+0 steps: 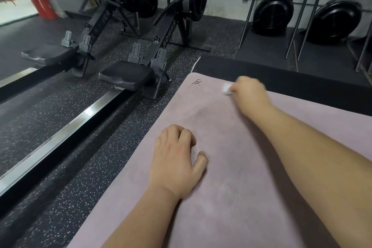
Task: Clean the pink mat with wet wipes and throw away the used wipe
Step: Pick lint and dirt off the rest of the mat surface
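Note:
The pink mat (pixel 231 167) lies on the speckled gym floor and runs from the bottom of the view to its far end near a black mat. My right hand (pixel 250 91) is stretched out to the mat's far end, blurred, gripping a small white wet wipe (pixel 227 88) against the surface. A dark character is written on the mat just left of the wipe. My left hand (pixel 177 159) rests on the mat near its left edge, fingers loosely curled with the tips on the mat, holding nothing.
Two black rowing machines (pixel 128 74) with steel rails stand close along the mat's left side. A black mat (pixel 302 74) lies beyond the pink one. Metal bars and black round machines line the back wall. A red fire extinguisher (pixel 40 2) stands far left.

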Available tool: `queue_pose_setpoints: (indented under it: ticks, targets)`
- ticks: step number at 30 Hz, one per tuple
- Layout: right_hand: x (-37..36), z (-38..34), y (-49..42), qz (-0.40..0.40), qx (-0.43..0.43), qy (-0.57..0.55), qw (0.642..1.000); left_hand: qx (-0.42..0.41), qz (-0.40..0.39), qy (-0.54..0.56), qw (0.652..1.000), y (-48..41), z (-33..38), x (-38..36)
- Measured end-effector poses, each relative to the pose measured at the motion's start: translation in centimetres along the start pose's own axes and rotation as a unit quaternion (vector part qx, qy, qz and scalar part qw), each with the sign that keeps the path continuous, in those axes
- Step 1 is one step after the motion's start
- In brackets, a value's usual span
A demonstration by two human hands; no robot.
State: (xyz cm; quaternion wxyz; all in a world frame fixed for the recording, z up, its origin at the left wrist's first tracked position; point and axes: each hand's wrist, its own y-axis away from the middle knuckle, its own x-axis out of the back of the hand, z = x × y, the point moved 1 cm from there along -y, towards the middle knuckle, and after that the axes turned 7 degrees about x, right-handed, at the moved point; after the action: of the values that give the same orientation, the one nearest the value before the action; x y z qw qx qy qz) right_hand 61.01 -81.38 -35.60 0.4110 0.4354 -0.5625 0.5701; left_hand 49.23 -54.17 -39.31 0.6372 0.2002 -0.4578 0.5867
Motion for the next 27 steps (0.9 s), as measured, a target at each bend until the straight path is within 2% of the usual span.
queue_pose_setpoints:
  ticks: [3,4,6,9,13,16,18,20,22,24,27]
  targets:
    - [0.6,4.5,0.7,-0.006,-0.189,0.015,0.982,0.001,0.003,0.004,1.000,0.0,0.0,0.0]
    - [0.5,4.2,0.4,-0.005,-0.215,0.011,0.977,0.002,0.003,0.006,1.000,0.0,0.0,0.0]
    - [-0.1,1.1,-0.3,0.003,-0.207,-0.005,0.978,0.001,0.004,0.006,1.000,-0.1,0.0,0.0]
    - [-0.6,-6.6,0.4,-0.018,-0.098,-0.120,0.988,-0.005,0.004,-0.001,1.000,-0.1,0.0,-0.1]
    - [1.4,-14.4,4.1,-0.070,0.170,-0.237,0.954,0.002,0.006,-0.008,1.000,0.0,-0.1,-0.1]
    - [1.4,-12.2,3.3,-0.069,0.209,-0.225,0.949,-0.005,0.010,0.008,1.000,0.0,-0.1,-0.1]
    - [1.0,-8.5,1.7,-0.050,0.164,-0.151,0.974,-0.008,0.011,0.013,1.000,0.0,0.0,0.0]
    - [0.6,-3.3,0.4,-0.032,0.058,-0.035,0.997,-0.008,0.012,0.016,1.000,0.0,0.1,0.0]
    - [0.3,2.1,0.2,-0.003,-0.070,0.068,0.995,-0.006,0.013,0.017,1.000,0.0,0.1,0.0]
    - [0.1,5.3,0.4,0.005,-0.178,0.074,0.981,-0.007,0.013,0.016,1.000,0.0,0.1,0.0]
    - [-0.3,4.3,-0.1,-0.021,-0.207,0.048,0.977,-0.007,0.011,0.013,1.000,-0.1,0.0,0.0]
